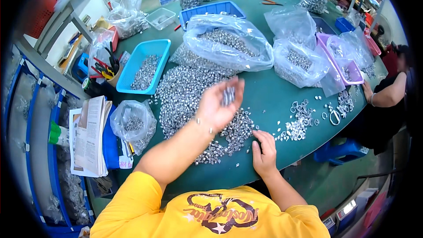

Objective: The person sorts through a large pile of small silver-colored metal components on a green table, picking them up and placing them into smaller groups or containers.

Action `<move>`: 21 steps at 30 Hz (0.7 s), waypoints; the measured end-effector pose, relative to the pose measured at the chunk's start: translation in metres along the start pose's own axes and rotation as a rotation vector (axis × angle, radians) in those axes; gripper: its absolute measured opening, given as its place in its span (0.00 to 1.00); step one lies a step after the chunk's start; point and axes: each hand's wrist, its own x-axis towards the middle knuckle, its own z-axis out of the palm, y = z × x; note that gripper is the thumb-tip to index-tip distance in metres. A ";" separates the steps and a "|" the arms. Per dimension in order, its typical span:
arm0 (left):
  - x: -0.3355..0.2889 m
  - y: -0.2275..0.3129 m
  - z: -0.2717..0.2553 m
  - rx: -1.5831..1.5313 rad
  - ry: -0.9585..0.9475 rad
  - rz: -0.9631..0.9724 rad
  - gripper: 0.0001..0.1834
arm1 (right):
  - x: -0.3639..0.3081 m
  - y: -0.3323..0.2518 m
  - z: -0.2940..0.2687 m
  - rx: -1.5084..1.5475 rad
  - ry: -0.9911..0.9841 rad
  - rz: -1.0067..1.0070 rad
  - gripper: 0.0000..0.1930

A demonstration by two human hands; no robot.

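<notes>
My left hand (221, 101) is raised over the pile, palm turned up and fingers curled around several small silver metal pieces (228, 96). Beneath it spreads a large heap of rounded, shiny metal pieces (183, 92), some of them hollow like caps or rings; their exact kind is too small to tell. Beside the heap's near right edge, my right hand (265, 153) rests on the green table (282, 99) with its fingers apart. A smaller cluster of silver rings and flat bits (297, 125) lies to its right.
A turquoise tray (124, 76) and an open plastic bag (264, 57), both with metal pieces, border the heap. Further bags (304, 77) and a purple basket (359, 79) stand right. Papers (90, 136) sit at left. Another person (392, 90) is at the right edge.
</notes>
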 end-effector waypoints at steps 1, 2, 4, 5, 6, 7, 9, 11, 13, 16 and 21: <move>0.022 0.012 0.017 -0.049 -0.029 0.081 0.17 | 0.000 0.000 -0.001 -0.001 0.004 -0.010 0.12; 0.040 0.012 0.047 -0.016 0.007 0.273 0.21 | 0.000 0.003 -0.003 -0.009 0.006 -0.005 0.12; 0.053 0.030 0.086 0.166 -0.037 0.360 0.30 | -0.001 0.004 -0.002 -0.005 0.016 -0.013 0.11; 0.068 0.059 0.079 0.329 -0.066 0.415 0.33 | 0.000 0.004 0.003 0.015 0.016 -0.029 0.11; 0.071 0.059 0.079 0.422 -0.059 0.472 0.36 | -0.002 0.008 0.004 0.032 0.019 -0.017 0.11; 0.079 0.080 0.072 0.278 0.099 0.401 0.36 | -0.005 0.006 0.006 0.041 0.022 -0.014 0.11; 0.072 0.069 0.056 0.390 0.134 0.442 0.26 | -0.004 0.010 0.002 0.016 0.058 -0.015 0.11; 0.051 0.056 0.031 0.584 0.119 0.536 0.13 | -0.004 0.010 0.002 0.001 0.046 -0.035 0.11; 0.026 0.045 0.003 0.731 0.181 0.523 0.12 | -0.002 0.007 0.004 -0.069 -0.043 -0.089 0.11; -0.007 0.028 -0.023 0.890 0.259 0.524 0.10 | -0.004 0.006 0.006 -0.125 -0.192 -0.164 0.10; -0.054 0.011 -0.065 1.648 0.298 0.608 0.06 | -0.003 0.010 0.000 -0.059 -0.164 -0.163 0.09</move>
